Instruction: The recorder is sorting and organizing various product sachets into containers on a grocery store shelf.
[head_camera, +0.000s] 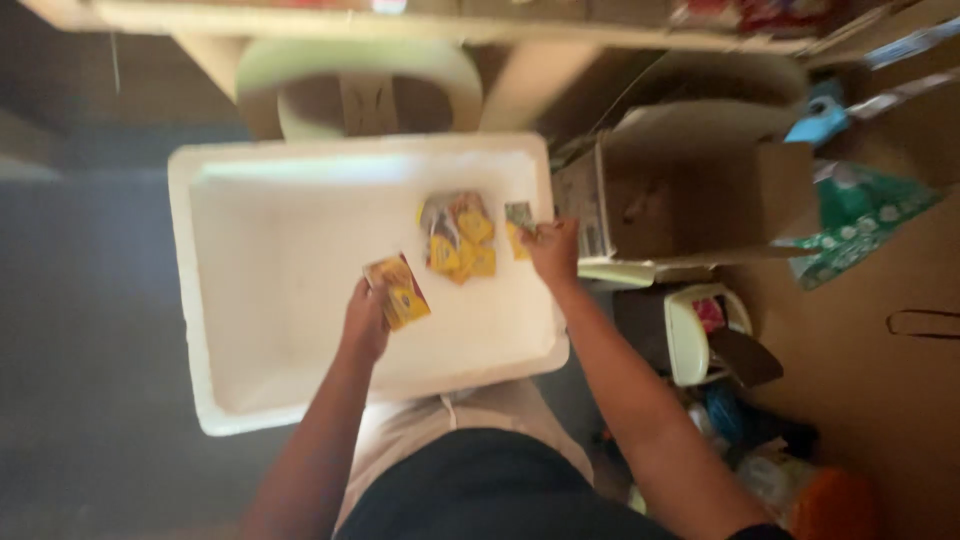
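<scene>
A small yellow and red packet (398, 291) is held by the left hand (364, 322) above the inside of a large white foam box (250, 300); the fingers are closed around its lower edge. The right hand (552, 250) pinches a second small yellow packet (519, 230) near the right wall of the box. Between the two hands, a few more yellow packets (458, 237) lie on the floor of the box, close together; the picture is too blurred to count them. The packets look glossy, with yellow, red and grey areas. Just beside the box on the right stands an open brown cardboard carton (700, 200), and further right lies a green plastic bag (850, 215).
</scene>
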